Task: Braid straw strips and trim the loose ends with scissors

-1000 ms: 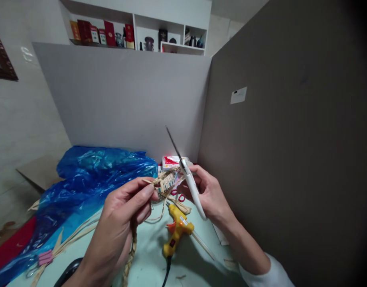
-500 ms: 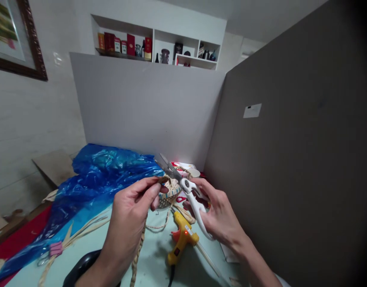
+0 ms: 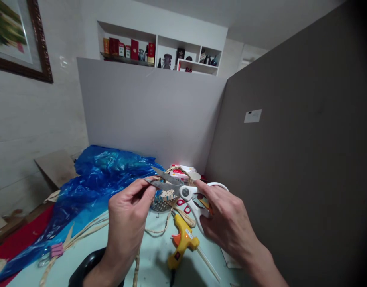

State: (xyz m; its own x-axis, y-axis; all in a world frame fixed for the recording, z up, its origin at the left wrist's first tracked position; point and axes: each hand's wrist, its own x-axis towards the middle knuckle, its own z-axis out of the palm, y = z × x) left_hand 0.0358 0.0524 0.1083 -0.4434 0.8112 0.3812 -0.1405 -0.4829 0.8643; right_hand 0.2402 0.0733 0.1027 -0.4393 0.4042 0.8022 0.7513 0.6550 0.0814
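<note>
My right hand [image 3: 228, 223] grips white-handled scissors [image 3: 186, 192], their blades spread apart and pointing left. My left hand [image 3: 128, 217] pinches the end of a braided straw strip [image 3: 137, 263] right at the blade tips; the braid hangs down toward me. Just behind the blades sits a small woven straw piece [image 3: 164, 199]. A yellow hot glue gun [image 3: 182, 243] with a lit red lamp lies on the pale green table [image 3: 153, 255] below my hands.
Crumpled blue plastic sheet [image 3: 90, 179] covers the table's left. Loose straw strips with a pink clip [image 3: 56, 250] lie front left. A red-white box [image 3: 180, 172] stands at the back. Grey partition boards [image 3: 291, 159] close off the back and right. A black object [image 3: 84, 267] sits near me.
The scissors swung down from pointing upward to lying level, and their blades have spread at the braid end pinched by my left hand. The camera tilted upward.
</note>
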